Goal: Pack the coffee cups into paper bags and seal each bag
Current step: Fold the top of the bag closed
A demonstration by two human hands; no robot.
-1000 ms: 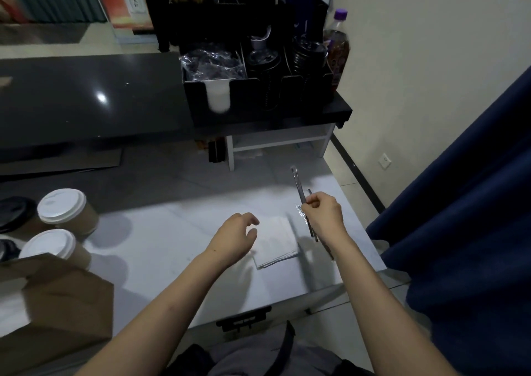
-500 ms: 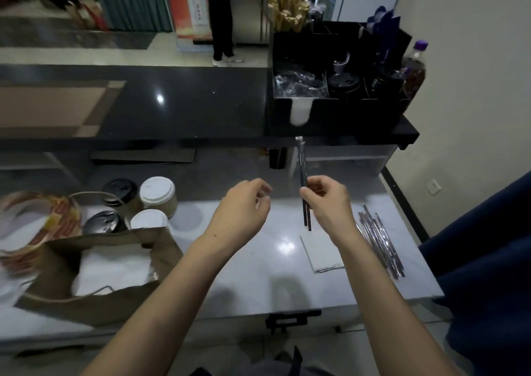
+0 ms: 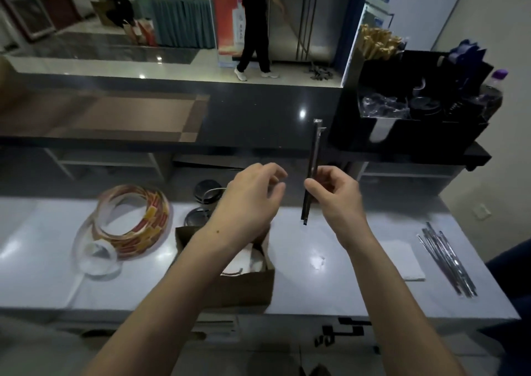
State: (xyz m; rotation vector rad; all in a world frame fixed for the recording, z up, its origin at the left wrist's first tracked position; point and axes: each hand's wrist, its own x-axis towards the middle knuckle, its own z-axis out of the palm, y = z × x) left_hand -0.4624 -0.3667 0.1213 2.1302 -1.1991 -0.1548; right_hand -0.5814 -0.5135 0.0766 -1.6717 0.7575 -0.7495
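Two dark-lidded coffee cups point(image 3: 207, 192) stood on the white surface point(image 3: 43, 260) just behind an open paper bag point(image 3: 244, 288), near enough to be lifted straight in. Pale shapes showed inside the bag (lids or napkins, too murky to tell). The right hand point(image 3: 337, 196) pinched a thin wrapped straw point(image 3: 314, 151) low on its length and held it upright above the surface. It might have been one straw or a pair; that was hard to tell. It was well apart from the loose bundle of straws point(image 3: 446, 260) lying near the right edge beside a white napkin point(image 3: 402, 260), which suggested this one was meant for the bag. The left hand point(image 3: 250, 203) hovered over the bag's mouth with its fingers loosely curled and holding nothing. Its fingertips were just short of the straw, probably to steady it or take it over. A roll of stickers point(image 3: 132, 220) lay on the surface to the left of the bag, presumably kept within reach for sealing. The bag's top stood open and unfolded, so packing looked unfinished and sealing was not yet begun.
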